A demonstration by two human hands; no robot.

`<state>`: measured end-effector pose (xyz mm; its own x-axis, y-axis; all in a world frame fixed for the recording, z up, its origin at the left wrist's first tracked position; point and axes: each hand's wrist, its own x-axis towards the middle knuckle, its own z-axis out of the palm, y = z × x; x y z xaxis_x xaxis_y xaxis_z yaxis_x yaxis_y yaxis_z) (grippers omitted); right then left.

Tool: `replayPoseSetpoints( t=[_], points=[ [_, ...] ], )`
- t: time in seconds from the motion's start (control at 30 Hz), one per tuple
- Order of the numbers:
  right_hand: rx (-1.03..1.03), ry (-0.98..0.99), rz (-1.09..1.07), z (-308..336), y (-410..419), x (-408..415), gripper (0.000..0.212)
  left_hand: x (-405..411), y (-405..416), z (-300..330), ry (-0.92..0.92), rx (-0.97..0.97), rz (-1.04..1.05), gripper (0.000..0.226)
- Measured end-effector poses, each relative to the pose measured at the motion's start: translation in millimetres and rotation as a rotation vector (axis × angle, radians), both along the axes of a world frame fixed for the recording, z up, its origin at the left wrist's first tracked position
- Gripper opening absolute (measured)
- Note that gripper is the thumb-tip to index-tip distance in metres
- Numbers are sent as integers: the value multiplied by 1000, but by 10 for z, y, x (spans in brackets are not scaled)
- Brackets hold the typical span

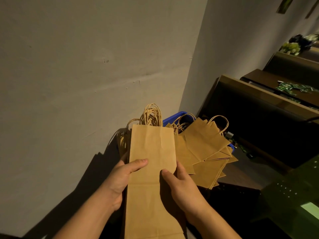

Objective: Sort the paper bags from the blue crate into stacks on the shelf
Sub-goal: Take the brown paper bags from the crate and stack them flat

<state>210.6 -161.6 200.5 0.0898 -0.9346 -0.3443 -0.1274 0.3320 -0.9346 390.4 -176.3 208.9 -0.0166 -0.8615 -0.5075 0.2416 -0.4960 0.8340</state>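
I hold a stack of tall, flat brown paper bags (151,152) upright in front of me, their twisted paper handles bunched at the top. My left hand (120,180) grips the stack's left edge, thumb across the front. My right hand (181,185) grips the right edge, thumb on the front. Behind the stack, a blue crate (172,118) shows only a bit of its rim. Several more flat brown bags (203,149) fan out over the crate to the right.
A plain wall (86,66) fills the left and the back. Dark wooden shelves (259,107) step up on the right, one with small green packets (293,88). Flowers (296,44) sit at the top right. A green patterned surface (293,195) lies at the lower right.
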Motion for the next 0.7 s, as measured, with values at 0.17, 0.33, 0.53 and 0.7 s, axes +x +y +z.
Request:
replayPoseSetpoints(
  t=[0.17, 0.33, 0.53, 0.7],
  points=[
    [-25, 40, 12, -11, -20, 20, 54, 28, -22, -27, -29, -14, -22, 58],
    [-30, 50, 37, 16, -70, 36, 78, 90, -41, -117, -53, -38, -15, 48],
    [27, 106, 50, 0, -195, -21, 51, 224, -82, -181, -40, -51, -14, 52],
    [67, 108, -32, 88, -433, -146, 27, 313, -117, -218, -30, -47, -17, 59]
  ],
)
